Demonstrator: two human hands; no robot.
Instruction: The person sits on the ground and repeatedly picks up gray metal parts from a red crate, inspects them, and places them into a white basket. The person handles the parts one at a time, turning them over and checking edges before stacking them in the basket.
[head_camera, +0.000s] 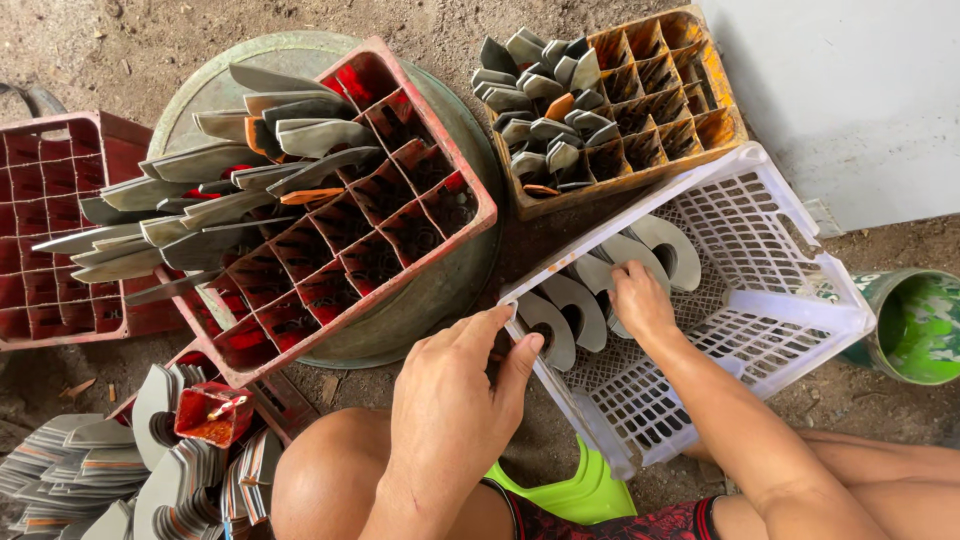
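Blades in basket: we see flat grey metal pieces (578, 305), curved like a hook with a rounded hole, dull and unpolished, standing on edge in a row along the near-left wall of the white plastic basket (800, 255).
Basket: lattice walls and floor, rectangular, tilted on the ground, mostly bare toward its far-right corner.
Left hand (455, 400): fingers curled over the basket's near-left rim, thumb outside, gripping the rim just beside the first blade.
Right hand (640, 300): inside the basket, fingers bent down onto the row of blades; we cannot tell whether it pinches one or only presses on them.
Red crate (400, 215): plastic, divided into square cells, lying tilted on a round metal lid (440, 290); long grey tapered blades (200, 200) stick out of its left cells.
Orange crate (665, 90): same cell pattern, dusty, short grey blades (540, 100) packed at its left end.
Ground: bare packed dirt (130, 40), gritty; green bucket (915, 325) at the right edge.
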